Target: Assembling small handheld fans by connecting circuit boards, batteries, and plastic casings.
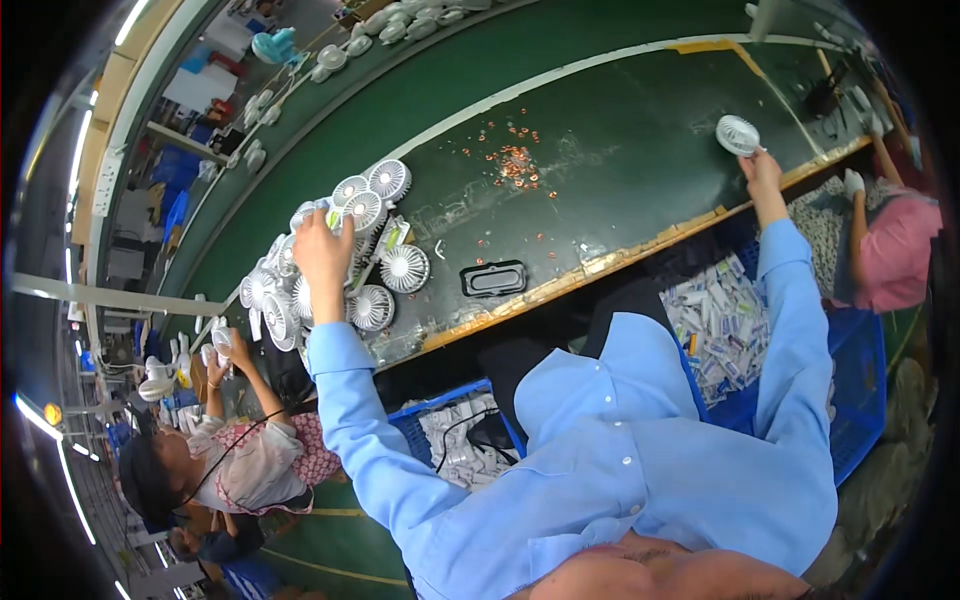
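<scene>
At the left of the bench, my left hand (324,256) reaches into a heap of small white handheld fans (285,290). Its thumb and fingers close round a fan with a green patch showing between them; part of that fan is hidden by the hand and its neighbours. Far to the right, my right hand (763,176) holds another small white fan (738,135) by its lower end, round head tilted up above the bench. Near the bench's front edge lies a black-rimmed oblong tray (494,279), apart from both hands.
Small copper-coloured pieces (517,166) are scattered on the green bench (620,150). Below its worn edge stand blue crates (850,400) with many small white parts (715,325). A conveyor with fans runs beyond. Other people work at left (250,460) and right (900,250).
</scene>
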`<state>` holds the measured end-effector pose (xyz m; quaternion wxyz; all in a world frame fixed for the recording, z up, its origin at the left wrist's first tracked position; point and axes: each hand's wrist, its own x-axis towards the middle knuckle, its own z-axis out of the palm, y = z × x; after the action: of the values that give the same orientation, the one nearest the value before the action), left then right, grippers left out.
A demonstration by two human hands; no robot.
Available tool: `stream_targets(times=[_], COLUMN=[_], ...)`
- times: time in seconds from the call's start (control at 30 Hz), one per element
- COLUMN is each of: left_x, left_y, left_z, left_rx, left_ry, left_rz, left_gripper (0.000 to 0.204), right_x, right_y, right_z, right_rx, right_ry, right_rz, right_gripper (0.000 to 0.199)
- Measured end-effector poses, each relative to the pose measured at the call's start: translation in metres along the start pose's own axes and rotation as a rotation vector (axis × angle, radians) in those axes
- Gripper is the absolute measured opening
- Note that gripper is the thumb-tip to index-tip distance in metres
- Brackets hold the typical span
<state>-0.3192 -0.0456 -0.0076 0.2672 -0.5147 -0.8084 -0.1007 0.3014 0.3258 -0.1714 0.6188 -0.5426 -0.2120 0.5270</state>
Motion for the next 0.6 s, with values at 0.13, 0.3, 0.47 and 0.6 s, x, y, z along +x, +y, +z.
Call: stream_targets(times=[0.13,0.3,0.47,0.6], left_x=[0.001,-0.025,-0.051,-0.098], left_y=[-0.028,-0.044,-0.047,-0.074], left_z=[-0.003,-0.005,-0.033,-0.042], left_rx=[0.010,0.057,0.214,0.078], left_ry=[-0.140,-0.289,-0.185,-0.051], left_rz=[-0.122,-0.138,-0.351,-0.579], left_gripper=[0.048,0.063,0.090,0.093], right_x=[0.080,0.115,0.059,-0.075], right_y=[-0.006,-0.005,0.012,0.025], right_z=[0.000,0.011,0.018,0.011], right_rx=[-0.106,-0.269,-0.540,-0.314], right_ry=[0.221,0.164,0.191,-0.067], right_rz=[-0.048,-0.020,-0.332,-0.435], right_gripper=[0.025,0.036,0.050,0.046])
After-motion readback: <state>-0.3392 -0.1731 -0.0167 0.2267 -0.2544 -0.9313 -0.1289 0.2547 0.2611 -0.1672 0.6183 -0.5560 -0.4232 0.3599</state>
